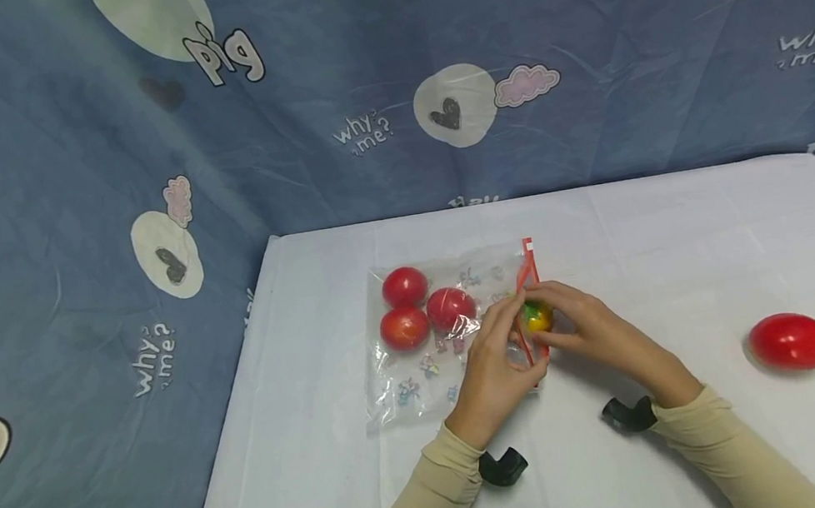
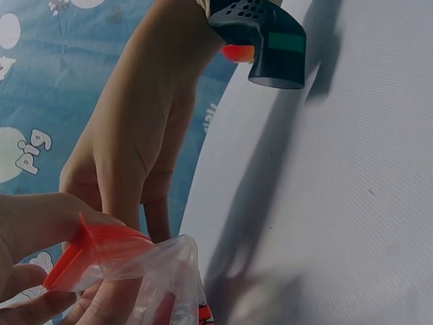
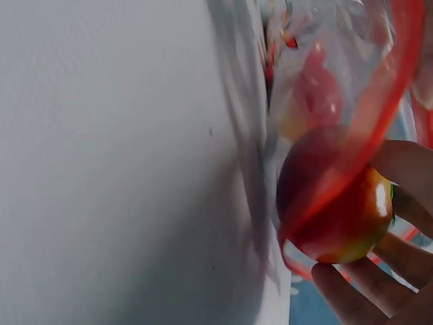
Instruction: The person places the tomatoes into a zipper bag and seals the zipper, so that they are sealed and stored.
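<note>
A clear plastic zip bag (image 1: 433, 385) with a red zip strip and small printed figures lies flat on the table, holding three round red fruits (image 1: 405, 327) in its left part. At the bag's mouth, my left hand (image 1: 492, 370) pinches the red-edged rim (image 2: 101, 250). My right hand (image 1: 606, 336) grips a round red-and-yellow fruit (image 3: 338, 196) with a green top, its fingers curled about it. This fruit sits at the opening, partly behind the red strip (image 3: 379, 115) in the right wrist view. The left fingertips are partly hidden in the head view.
A glossy red oval fruit (image 1: 791, 342) lies alone on the white-covered table (image 1: 679, 256), right of the right hand. A black wrist mount (image 1: 503, 468) is on the left wrist and another (image 1: 628, 414) on the right. A printed blue curtain (image 1: 326, 70) hangs behind and left.
</note>
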The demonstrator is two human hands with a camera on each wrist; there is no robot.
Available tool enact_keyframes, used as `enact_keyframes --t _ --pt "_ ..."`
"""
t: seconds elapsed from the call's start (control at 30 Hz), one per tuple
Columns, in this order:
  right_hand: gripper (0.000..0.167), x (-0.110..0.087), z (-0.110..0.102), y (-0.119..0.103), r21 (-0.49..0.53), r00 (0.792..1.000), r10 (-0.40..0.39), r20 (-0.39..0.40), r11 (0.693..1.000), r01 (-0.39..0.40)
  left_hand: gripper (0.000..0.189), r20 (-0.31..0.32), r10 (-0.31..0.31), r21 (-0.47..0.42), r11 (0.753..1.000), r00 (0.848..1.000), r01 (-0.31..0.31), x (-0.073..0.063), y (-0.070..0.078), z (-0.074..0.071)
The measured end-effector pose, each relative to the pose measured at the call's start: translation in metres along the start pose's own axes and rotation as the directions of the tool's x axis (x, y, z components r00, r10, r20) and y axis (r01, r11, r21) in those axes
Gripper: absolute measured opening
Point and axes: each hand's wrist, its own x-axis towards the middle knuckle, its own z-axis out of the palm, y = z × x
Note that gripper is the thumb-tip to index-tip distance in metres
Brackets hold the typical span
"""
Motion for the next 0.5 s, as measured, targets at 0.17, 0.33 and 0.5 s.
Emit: enact_keyframes --t 0.17,0.33,0.5 --pt "0.059 -0.0001 0.0045 -0.0041 0.012 0.999 0.031 0.043 0.999 -0.032 0.087 -0.004 0.004 0.005 1.000 1.000 -0.004 -0.0002 0.0004 0.0000" --pt "0.057 0.0000 0.0077 -0.0050 0.023 0.996 0.050 0.078 0.998 -0.052 0.086 -0.007 0.005 0.011 1.000 1.000 -0.005 -0.0003 0.0005 -0.0001" --pt "0.056 0.0000 0.0090 -0.0058 0.038 0.995 0.055 0.088 0.998 -0.059 0.084 -0.009 0.010 0.017 1.000 1.000 -0.010 -0.0001 0.0012 -0.0006"
